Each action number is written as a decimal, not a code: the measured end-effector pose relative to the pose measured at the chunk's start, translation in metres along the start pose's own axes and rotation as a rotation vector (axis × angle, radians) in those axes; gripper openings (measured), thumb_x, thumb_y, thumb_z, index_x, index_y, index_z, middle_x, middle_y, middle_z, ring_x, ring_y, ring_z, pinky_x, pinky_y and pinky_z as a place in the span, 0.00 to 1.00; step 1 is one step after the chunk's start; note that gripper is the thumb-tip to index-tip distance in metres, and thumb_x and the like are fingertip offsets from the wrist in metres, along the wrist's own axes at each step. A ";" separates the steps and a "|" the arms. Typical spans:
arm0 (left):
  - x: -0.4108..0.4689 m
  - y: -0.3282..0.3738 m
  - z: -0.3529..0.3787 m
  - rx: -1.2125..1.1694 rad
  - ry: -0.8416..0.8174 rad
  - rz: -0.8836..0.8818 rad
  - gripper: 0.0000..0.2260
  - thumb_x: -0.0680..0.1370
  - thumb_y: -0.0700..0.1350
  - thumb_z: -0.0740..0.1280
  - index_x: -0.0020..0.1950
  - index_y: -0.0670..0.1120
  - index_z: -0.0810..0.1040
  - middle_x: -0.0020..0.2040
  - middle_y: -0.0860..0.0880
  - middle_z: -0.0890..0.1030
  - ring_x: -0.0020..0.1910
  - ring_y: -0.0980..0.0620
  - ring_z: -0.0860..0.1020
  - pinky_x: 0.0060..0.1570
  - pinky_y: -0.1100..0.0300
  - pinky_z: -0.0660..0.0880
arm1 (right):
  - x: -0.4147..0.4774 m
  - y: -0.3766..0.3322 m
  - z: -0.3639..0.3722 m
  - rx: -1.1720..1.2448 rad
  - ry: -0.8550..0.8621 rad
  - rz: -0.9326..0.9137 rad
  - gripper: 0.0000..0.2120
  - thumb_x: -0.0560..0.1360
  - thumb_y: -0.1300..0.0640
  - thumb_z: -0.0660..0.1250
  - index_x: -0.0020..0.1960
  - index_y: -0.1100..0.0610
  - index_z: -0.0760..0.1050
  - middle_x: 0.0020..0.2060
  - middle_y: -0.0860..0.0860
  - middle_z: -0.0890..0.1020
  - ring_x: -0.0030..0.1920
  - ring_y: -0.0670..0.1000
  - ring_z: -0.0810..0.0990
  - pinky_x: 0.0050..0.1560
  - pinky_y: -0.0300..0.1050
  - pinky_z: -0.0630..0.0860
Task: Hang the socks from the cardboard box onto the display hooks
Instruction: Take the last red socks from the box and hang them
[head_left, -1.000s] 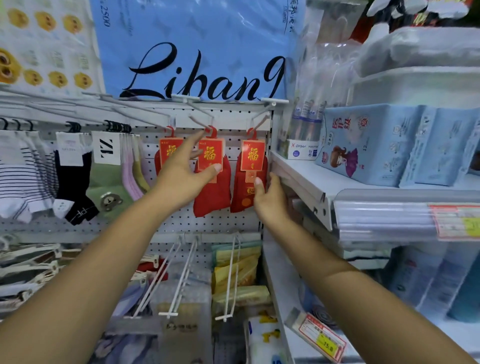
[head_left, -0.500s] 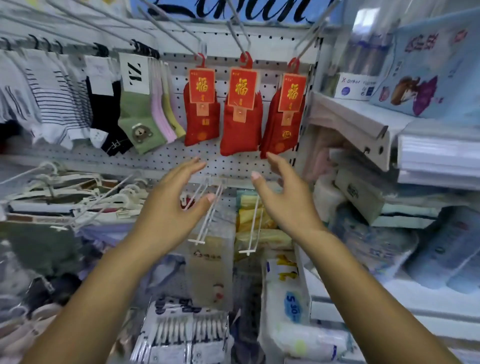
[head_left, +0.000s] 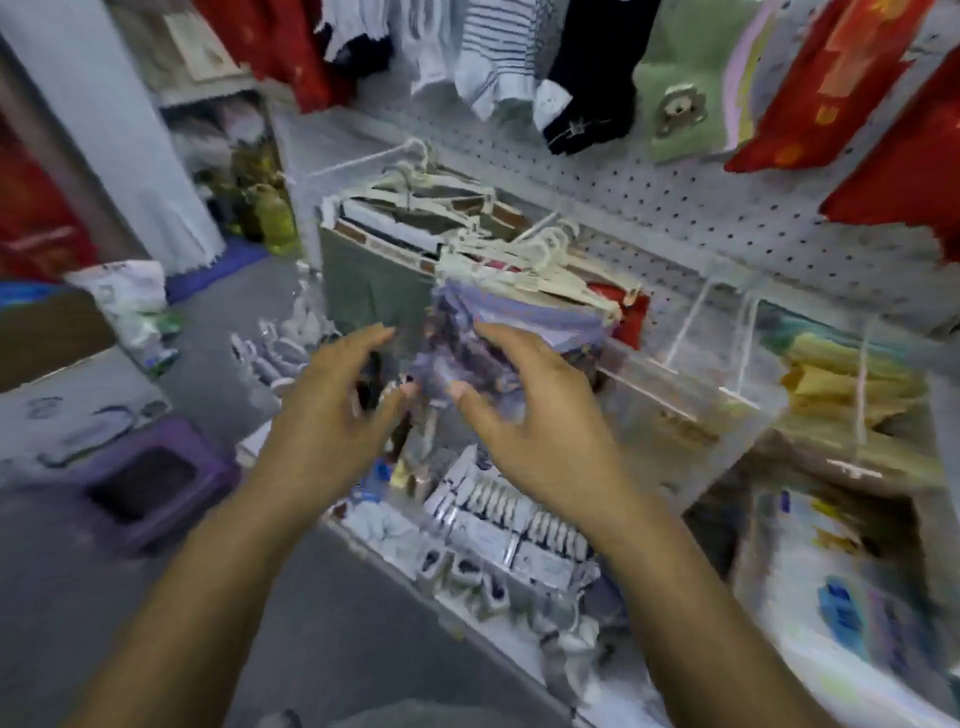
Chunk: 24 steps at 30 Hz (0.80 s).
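My left hand and right hand hover released, each grip empty. Red socks hang upper right; the cardboard box sits far left. Socks are likely light and floppy, so I'd pinch the top, by the hanger

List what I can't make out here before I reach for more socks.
Head view, brown box: cut by the left edge, contents unseen.
Red socks: tops and their hooks beyond the top edge.
Left hand, right hand: motion blur; contact with the bluish packet unclear.
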<state>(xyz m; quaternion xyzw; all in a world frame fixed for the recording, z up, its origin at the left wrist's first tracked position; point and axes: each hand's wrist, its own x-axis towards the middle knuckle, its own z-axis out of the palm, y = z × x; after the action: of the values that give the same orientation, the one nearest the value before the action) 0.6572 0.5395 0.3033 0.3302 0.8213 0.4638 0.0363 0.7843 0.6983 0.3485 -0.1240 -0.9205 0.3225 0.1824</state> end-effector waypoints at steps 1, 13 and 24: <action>-0.006 -0.021 -0.018 0.053 0.009 -0.017 0.24 0.78 0.57 0.69 0.73 0.51 0.74 0.70 0.50 0.76 0.68 0.46 0.76 0.67 0.46 0.73 | 0.009 -0.006 0.025 -0.003 -0.026 -0.010 0.26 0.80 0.49 0.68 0.75 0.52 0.67 0.73 0.47 0.70 0.72 0.47 0.68 0.67 0.35 0.62; -0.082 -0.245 -0.235 0.420 0.020 -0.413 0.27 0.75 0.58 0.65 0.72 0.46 0.75 0.71 0.46 0.77 0.70 0.42 0.74 0.68 0.45 0.72 | 0.090 -0.122 0.318 0.113 -0.386 -0.001 0.21 0.77 0.51 0.71 0.67 0.57 0.75 0.62 0.54 0.80 0.64 0.56 0.76 0.62 0.45 0.72; -0.130 -0.369 -0.327 0.389 0.106 -0.770 0.27 0.81 0.55 0.67 0.77 0.48 0.68 0.80 0.47 0.65 0.78 0.43 0.63 0.74 0.41 0.64 | 0.141 -0.165 0.471 0.047 -0.656 -0.061 0.23 0.76 0.51 0.72 0.68 0.57 0.75 0.63 0.56 0.79 0.64 0.57 0.77 0.63 0.44 0.69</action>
<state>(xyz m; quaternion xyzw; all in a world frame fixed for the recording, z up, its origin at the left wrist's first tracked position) 0.4517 0.0936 0.1669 -0.0237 0.9574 0.2694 0.1015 0.4429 0.3629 0.1488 0.0182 -0.9259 0.3606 -0.1113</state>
